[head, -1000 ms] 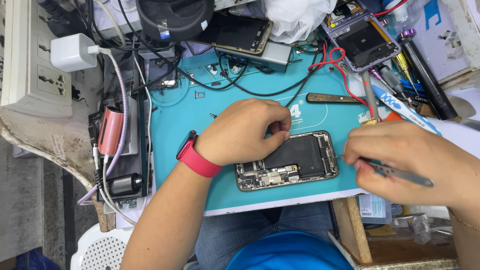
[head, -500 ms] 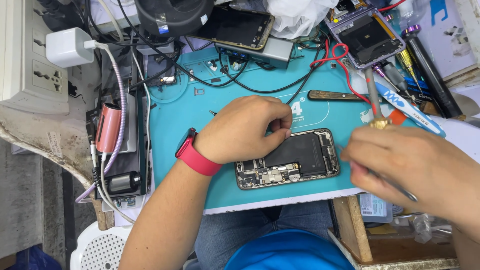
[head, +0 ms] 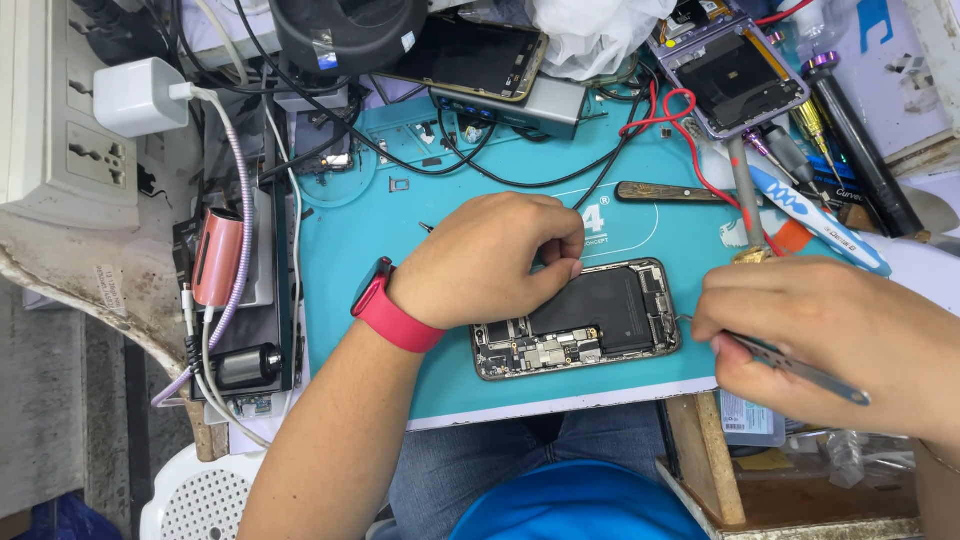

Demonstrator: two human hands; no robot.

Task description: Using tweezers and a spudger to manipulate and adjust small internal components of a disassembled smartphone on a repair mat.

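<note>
Meanwhile, right fingers [head: 722, 322] around tweezers [head: 800, 367]

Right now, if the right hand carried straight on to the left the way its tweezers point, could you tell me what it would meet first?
Most likely the right edge of the opened phone: the right hand holds its tweezers aimed left at it, with only bare teal mat between. Height above the mat is unclear.

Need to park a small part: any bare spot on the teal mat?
Bare teal mat shows left of the left hand, up to the red watch band, and in a strip below the opened phone along the front edge. The back is crowded with black cables; the right hand with metal tweezers covers the right.
</note>
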